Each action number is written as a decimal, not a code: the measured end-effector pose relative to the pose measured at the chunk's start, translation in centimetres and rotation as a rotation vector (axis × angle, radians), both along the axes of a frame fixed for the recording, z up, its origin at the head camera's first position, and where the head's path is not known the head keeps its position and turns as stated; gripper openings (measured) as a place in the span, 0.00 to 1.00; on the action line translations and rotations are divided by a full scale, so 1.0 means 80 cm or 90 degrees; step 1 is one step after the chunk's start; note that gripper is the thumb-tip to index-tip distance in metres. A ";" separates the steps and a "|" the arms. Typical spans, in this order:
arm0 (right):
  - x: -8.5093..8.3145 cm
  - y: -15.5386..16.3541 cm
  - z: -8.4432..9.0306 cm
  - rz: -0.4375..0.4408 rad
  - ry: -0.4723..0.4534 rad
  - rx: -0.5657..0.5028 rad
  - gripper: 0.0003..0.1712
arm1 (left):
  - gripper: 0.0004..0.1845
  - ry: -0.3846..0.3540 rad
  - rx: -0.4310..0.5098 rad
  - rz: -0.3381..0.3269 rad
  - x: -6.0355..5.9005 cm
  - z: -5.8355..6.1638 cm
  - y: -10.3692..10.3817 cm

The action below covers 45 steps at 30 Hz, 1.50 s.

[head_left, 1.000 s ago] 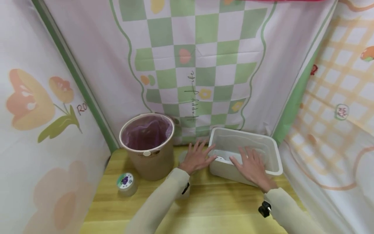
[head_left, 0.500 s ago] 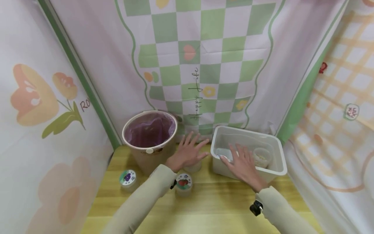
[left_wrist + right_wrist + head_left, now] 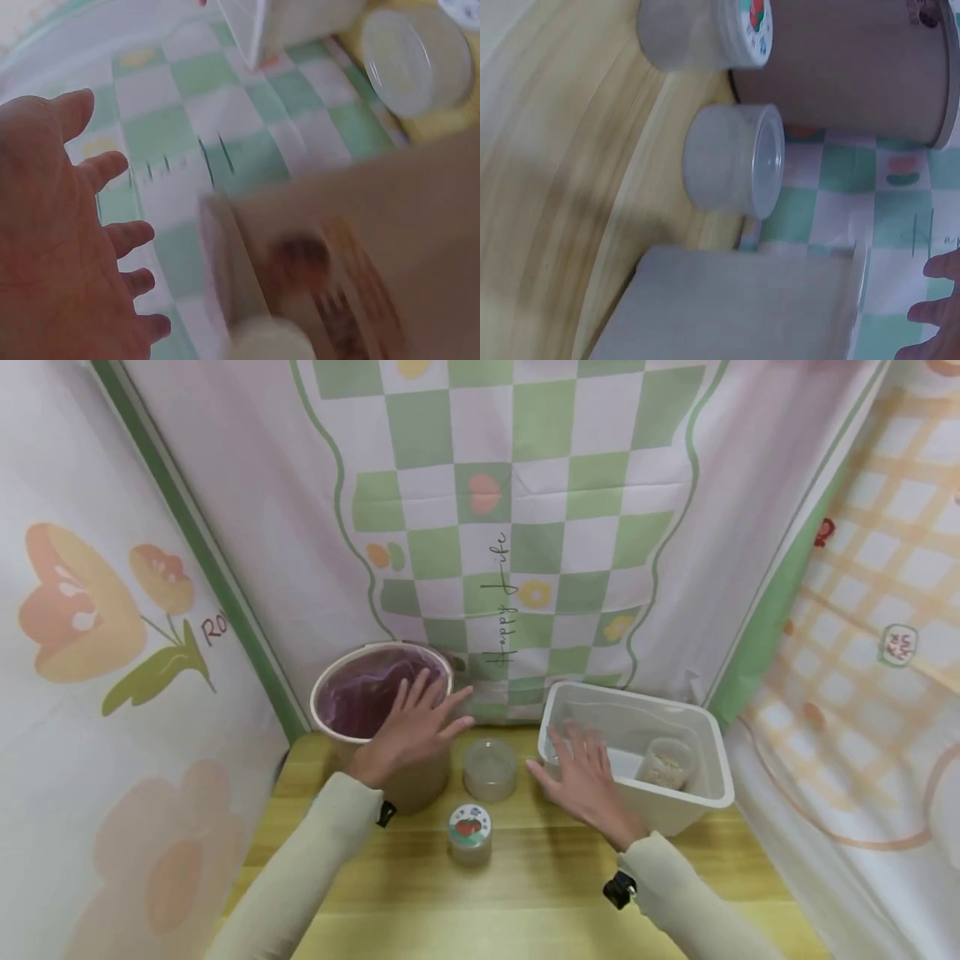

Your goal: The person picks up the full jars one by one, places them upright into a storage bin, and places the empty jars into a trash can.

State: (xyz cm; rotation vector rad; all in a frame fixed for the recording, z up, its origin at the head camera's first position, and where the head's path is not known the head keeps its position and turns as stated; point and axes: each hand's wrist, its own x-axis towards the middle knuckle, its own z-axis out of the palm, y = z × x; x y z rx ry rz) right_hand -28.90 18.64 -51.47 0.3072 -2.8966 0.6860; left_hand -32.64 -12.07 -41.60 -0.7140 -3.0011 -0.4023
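Note:
My left hand, fingers spread, hovers over the front right rim of a beige round trash bin lined with a purple bag. It holds nothing. In the left wrist view the palm stands apart from the bin wall. My right hand, also spread, is over the near left edge of a white rectangular bin. Between the hands stands a clear round tub. Nearer me is a smaller tub with a red-fruit label on its lid.
A small clear cup with pale bits in it sits inside the white bin. Patterned curtains enclose the wooden table at the back and sides.
My left hand has moved left, from above the clear tub to the trash bin. The right hand has shifted slightly left. A purple-labelled tub is now hidden by my left sleeve.

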 end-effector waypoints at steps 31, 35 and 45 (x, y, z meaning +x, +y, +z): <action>0.058 -0.124 -0.090 0.155 0.196 0.009 0.57 | 0.44 -0.085 0.050 0.189 -0.004 -0.026 -0.187; 0.066 -0.132 -0.111 0.150 0.158 -0.010 0.59 | 0.45 -0.097 0.055 0.188 -0.004 -0.027 -0.187; 0.078 -0.134 -0.157 0.143 0.091 -0.108 0.63 | 0.46 -0.122 0.056 0.190 -0.006 -0.024 -0.186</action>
